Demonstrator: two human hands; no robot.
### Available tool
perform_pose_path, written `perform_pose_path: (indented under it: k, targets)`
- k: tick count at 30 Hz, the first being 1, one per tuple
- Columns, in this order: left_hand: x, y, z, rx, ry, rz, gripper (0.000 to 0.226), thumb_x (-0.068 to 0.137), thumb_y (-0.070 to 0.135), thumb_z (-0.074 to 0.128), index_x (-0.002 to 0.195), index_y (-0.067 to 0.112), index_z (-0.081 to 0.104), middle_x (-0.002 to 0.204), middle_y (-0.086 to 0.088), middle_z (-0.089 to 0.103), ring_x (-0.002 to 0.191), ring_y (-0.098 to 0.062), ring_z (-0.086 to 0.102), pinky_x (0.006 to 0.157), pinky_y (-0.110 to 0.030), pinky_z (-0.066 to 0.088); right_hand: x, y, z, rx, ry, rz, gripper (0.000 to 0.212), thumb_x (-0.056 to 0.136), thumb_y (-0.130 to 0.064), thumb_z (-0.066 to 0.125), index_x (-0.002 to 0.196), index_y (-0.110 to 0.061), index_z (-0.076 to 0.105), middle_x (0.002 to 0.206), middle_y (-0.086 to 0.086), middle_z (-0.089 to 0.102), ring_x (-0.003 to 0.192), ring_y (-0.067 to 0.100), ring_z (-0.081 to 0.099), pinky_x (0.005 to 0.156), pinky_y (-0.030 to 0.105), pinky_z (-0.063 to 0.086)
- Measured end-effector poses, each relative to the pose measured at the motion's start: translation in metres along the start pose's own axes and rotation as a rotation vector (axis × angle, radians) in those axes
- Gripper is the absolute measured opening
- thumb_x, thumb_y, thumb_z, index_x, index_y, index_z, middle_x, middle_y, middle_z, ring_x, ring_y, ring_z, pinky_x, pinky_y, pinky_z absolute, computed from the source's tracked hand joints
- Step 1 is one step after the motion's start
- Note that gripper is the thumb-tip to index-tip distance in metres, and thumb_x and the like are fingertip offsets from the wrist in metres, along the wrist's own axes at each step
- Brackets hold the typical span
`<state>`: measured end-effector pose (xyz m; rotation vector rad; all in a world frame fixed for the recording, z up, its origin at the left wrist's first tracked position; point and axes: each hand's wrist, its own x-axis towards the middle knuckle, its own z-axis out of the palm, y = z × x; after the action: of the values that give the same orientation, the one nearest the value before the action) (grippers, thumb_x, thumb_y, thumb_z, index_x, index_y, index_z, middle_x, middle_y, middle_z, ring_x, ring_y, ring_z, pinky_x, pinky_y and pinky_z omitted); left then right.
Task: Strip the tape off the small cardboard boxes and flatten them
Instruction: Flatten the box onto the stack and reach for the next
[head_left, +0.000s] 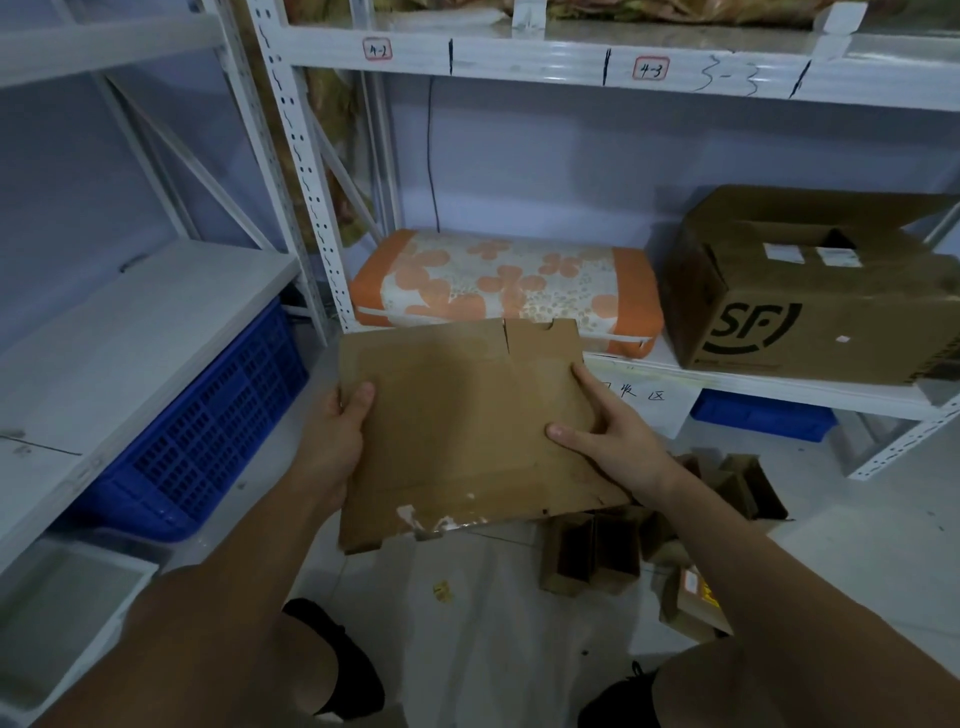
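White metal storeroom shelving (597, 67) fills the background while my left hand (332, 441) and right hand (608, 431) grip the flattened brown cardboard box (457, 431) mid-frame by its side edges, probably checking for leftover tape.

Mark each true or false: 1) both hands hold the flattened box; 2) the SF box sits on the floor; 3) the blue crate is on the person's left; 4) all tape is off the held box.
1) True: the left hand and right hand grip the flattened cardboard box at its side edges.
2) False: the SF box sits on the shelf.
3) True: the blue crate is on the left, under a shelf.
4) False: tape remnants cling to its near edge.
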<state>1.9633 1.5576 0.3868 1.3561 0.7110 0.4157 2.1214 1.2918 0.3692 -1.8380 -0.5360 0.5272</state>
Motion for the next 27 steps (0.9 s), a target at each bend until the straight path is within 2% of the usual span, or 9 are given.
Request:
perform_pose_path:
  k: [3, 5, 8, 11, 12, 15, 16, 21, 27]
  targets:
    - [0.002, -0.014, -0.008, 0.134, -0.040, 0.111, 0.073, 0.102, 0.025, 0.063, 0.160, 0.030, 0.019, 0.132, 0.008, 0.052, 0.103, -0.008, 0.058, 0.086, -0.032, 0.053, 0.003, 0.008, 0.005, 0.011, 0.033, 0.003, 0.098, 0.078, -0.026, 0.086, 0.158, -0.029, 0.031, 0.145, -0.011, 0.046, 0.120, 0.002, 0.055, 0.088, 0.016, 0.052]
    - [0.007, -0.025, -0.018, 0.327, -0.185, 0.132, 0.097, 0.086, 0.033, 0.083, 0.157, 0.041, 0.017, 0.137, 0.012, 0.046, 0.116, -0.009, 0.055, 0.095, -0.038, 0.054, 0.004, 0.017, 0.011, 0.038, 0.052, 0.024, 0.099, 0.077, -0.024, 0.087, 0.158, -0.027, 0.030, 0.138, -0.014, 0.048, 0.120, 0.005, 0.055, 0.085, 0.017, 0.054]
    - [0.012, -0.043, -0.027, 0.658, -0.383, 0.016, 0.129, 0.059, 0.046, 0.099, 0.158, 0.045, 0.016, 0.156, 0.004, 0.028, 0.133, -0.019, 0.041, 0.109, -0.044, 0.045, 0.007, 0.036, 0.022, 0.065, 0.098, 0.089, 0.101, 0.078, -0.024, 0.088, 0.159, -0.027, 0.028, 0.140, -0.012, 0.047, 0.117, 0.006, 0.055, 0.075, 0.011, 0.054]
    - [0.025, -0.068, -0.035, 0.790, -0.415, -0.083, 0.141, 0.060, 0.039, 0.100, 0.163, 0.041, 0.002, 0.161, 0.000, 0.017, 0.142, -0.025, 0.034, 0.114, -0.044, 0.038, 0.013, 0.062, 0.040, -0.015, 0.086, 0.151, 0.101, 0.079, -0.031, 0.087, 0.159, -0.033, 0.027, 0.144, -0.009, 0.039, 0.124, 0.012, 0.047, 0.077, 0.009, 0.049]
    - [0.031, -0.079, -0.039, 0.829, -0.422, -0.113, 0.144, 0.061, 0.039, 0.099, 0.163, 0.040, -0.001, 0.162, -0.002, 0.015, 0.144, -0.027, 0.033, 0.114, -0.044, 0.038, 0.016, 0.071, 0.049, -0.038, 0.073, 0.180, 0.101, 0.079, -0.033, 0.086, 0.159, -0.037, 0.025, 0.143, -0.010, 0.037, 0.123, 0.012, 0.045, 0.083, 0.012, 0.049]
    - [0.054, -0.122, -0.053, 0.972, -0.431, -0.207, 0.145, 0.063, 0.044, 0.097, 0.164, 0.038, -0.008, 0.163, -0.005, 0.010, 0.143, -0.032, 0.036, 0.113, -0.044, 0.040, 0.024, 0.108, 0.085, -0.105, 0.034, 0.298, 0.102, 0.082, -0.033, 0.083, 0.159, -0.044, 0.016, 0.151, -0.005, 0.033, 0.128, 0.022, 0.046, 0.101, 0.041, 0.050]
    - [0.061, -0.138, -0.058, 1.025, -0.433, -0.232, 0.145, 0.064, 0.047, 0.096, 0.163, 0.038, -0.009, 0.163, -0.006, 0.009, 0.143, -0.033, 0.038, 0.112, -0.044, 0.042, 0.026, 0.124, 0.098, -0.126, 0.018, 0.333, 0.102, 0.084, -0.033, 0.081, 0.159, -0.044, 0.013, 0.155, -0.002, 0.032, 0.132, 0.025, 0.046, 0.104, 0.044, 0.048]
    - [0.106, -0.230, -0.082, 1.109, -0.517, -0.318, 0.141, 0.071, 0.048, 0.093, 0.162, 0.038, -0.014, 0.160, -0.007, 0.008, 0.134, -0.031, 0.046, 0.107, -0.034, 0.045, 0.038, 0.220, 0.158, -0.097, -0.069, 0.544, 0.097, 0.093, -0.034, 0.073, 0.159, -0.046, 0.004, 0.159, -0.001, 0.034, 0.132, 0.024, 0.050, 0.104, 0.038, 0.050]
    - [0.156, -0.350, -0.087, 1.095, -0.579, -0.395, 0.138, 0.073, 0.038, 0.093, 0.163, 0.037, -0.010, 0.160, -0.004, 0.011, 0.128, -0.024, 0.052, 0.100, -0.028, 0.050, 0.045, 0.334, 0.202, -0.117, -0.055, 0.692, 0.100, 0.095, -0.030, 0.069, 0.158, -0.045, -0.006, 0.159, 0.001, 0.036, 0.135, 0.027, 0.048, 0.112, 0.047, 0.042]
